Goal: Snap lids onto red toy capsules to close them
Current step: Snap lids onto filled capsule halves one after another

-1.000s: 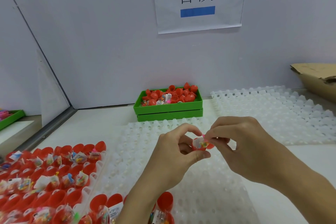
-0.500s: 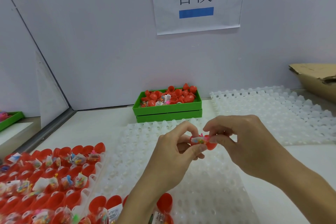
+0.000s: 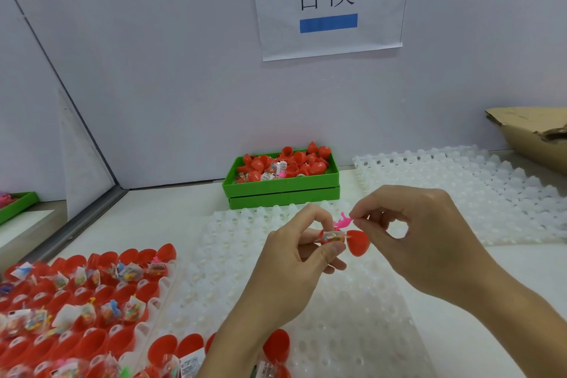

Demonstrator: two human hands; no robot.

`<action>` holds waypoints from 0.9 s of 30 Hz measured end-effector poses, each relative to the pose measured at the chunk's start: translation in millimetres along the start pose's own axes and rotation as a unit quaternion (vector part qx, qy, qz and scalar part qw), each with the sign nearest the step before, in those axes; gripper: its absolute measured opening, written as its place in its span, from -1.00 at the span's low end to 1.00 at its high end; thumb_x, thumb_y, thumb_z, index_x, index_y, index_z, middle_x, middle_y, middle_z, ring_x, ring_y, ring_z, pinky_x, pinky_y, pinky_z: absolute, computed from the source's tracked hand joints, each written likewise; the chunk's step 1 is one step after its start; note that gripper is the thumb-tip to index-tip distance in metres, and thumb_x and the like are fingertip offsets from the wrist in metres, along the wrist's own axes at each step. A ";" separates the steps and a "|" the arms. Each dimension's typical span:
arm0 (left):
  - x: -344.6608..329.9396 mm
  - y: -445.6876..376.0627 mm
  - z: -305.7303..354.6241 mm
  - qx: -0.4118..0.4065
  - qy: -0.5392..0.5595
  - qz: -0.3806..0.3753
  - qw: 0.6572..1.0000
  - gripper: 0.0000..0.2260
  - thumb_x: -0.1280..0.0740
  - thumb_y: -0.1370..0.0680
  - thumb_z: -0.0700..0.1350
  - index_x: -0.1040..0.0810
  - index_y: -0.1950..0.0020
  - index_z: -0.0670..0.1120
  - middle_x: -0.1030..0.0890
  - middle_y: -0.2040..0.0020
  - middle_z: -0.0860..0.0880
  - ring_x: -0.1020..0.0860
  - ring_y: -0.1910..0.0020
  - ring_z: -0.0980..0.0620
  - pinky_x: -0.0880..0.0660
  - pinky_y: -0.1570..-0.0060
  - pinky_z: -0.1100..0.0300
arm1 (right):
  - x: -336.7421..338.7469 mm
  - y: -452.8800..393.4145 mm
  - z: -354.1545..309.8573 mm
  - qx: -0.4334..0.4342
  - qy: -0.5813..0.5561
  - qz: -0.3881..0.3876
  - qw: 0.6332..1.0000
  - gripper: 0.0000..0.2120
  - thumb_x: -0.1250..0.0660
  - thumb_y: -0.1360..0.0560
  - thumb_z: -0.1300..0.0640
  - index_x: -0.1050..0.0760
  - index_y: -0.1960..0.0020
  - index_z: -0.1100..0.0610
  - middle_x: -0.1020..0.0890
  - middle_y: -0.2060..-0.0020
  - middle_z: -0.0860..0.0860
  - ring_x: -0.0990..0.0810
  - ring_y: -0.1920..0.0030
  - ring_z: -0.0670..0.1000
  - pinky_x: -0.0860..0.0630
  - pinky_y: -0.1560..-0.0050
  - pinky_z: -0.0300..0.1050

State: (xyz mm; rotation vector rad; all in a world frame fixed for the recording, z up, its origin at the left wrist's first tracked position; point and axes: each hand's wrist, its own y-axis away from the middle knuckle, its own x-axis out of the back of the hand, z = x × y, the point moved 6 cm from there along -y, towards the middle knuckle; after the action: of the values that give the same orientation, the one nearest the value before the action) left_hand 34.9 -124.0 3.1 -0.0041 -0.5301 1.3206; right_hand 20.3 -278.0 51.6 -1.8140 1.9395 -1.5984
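Note:
My left hand (image 3: 294,258) pinches a red capsule base (image 3: 333,238) stuffed with a clear packet of small toys, held above the white dimpled tray (image 3: 352,316). Its red lid (image 3: 357,243) hangs open to the right of the base. My right hand (image 3: 411,233) pinches a small pink toy (image 3: 343,220) between thumb and forefinger, just above the capsule's mouth. Several open red capsules (image 3: 86,294) with toy packets fill the tray at lower left.
A green bin (image 3: 282,189) of red capsule halves and packets stands against the back wall. A second white dimpled tray (image 3: 460,187) lies at right, with a torn cardboard box (image 3: 534,135) behind it. A paper sign (image 3: 328,0) hangs on the wall.
My right hand has lifted a pink toy out from the capsule's mouth, and the red lid now hangs open to the right. Both hands stay at the same spot.

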 end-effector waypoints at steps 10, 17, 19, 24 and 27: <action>-1.8 0.6 -2.8 0.015 -0.013 -0.007 1.000 -0.79 -0.39 -0.57 -0.13 -0.46 0.15 0.14 -0.72 0.12 0.02 -0.71 0.18 0.05 -0.60 0.16 0.27 | 12.0 -0.5 -5.2 0.036 -0.011 0.031 0.999 -0.79 -0.50 -0.37 0.39 -0.66 0.17 0.10 -0.63 0.32 -0.15 -0.60 0.30 -0.07 -0.57 0.24 -0.16; -1.8 0.8 -4.1 0.026 0.009 -0.020 0.999 -0.89 -0.39 -0.57 -0.13 -0.47 0.05 0.02 -0.72 0.11 0.01 -0.71 0.18 0.03 -0.60 0.16 0.23 | 0.9 1.7 -6.3 0.048 -0.021 -0.017 0.998 -0.79 -0.48 -0.39 0.37 -0.66 0.19 0.05 -0.63 0.36 -0.17 -0.61 0.30 -0.09 -0.55 0.24 -0.22; -2.0 1.0 -4.2 0.029 0.020 -0.023 0.999 -0.87 -0.40 -0.57 -0.14 -0.46 0.04 0.02 -0.72 0.12 0.00 -0.71 0.18 0.02 -0.59 0.17 0.25 | -2.3 2.3 -6.4 0.053 -0.019 -0.037 0.998 -0.77 -0.47 -0.40 0.37 -0.65 0.20 0.03 -0.63 0.37 -0.18 -0.62 0.30 -0.11 -0.55 0.26 -0.24; -1.5 1.5 -2.9 0.023 0.028 -0.022 0.999 -0.85 -0.41 -0.56 -0.15 -0.47 0.05 0.04 -0.72 0.13 -0.01 -0.71 0.20 0.01 -0.58 0.18 0.27 | -11.1 3.6 -2.0 0.047 0.006 -0.076 0.996 -0.77 -0.46 -0.44 0.35 -0.65 0.23 0.02 -0.62 0.37 -0.17 -0.60 0.30 -0.12 -0.54 0.28 -0.25; -1.9 1.5 -2.6 0.017 0.021 -0.024 0.999 -0.83 -0.42 -0.55 -0.17 -0.48 0.07 0.07 -0.72 0.14 -0.01 -0.71 0.19 0.01 -0.61 0.15 0.23 | -15.0 4.3 -2.4 0.059 0.009 -0.084 0.995 -0.75 -0.44 -0.44 0.38 -0.66 0.21 0.04 -0.61 0.36 -0.15 -0.59 0.30 -0.11 -0.53 0.31 -0.23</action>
State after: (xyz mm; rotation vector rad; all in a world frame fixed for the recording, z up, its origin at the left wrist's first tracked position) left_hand 34.3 -124.5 -0.3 0.0087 -0.4689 1.2788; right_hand 20.5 -266.2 41.2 -1.9668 1.6976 -1.7429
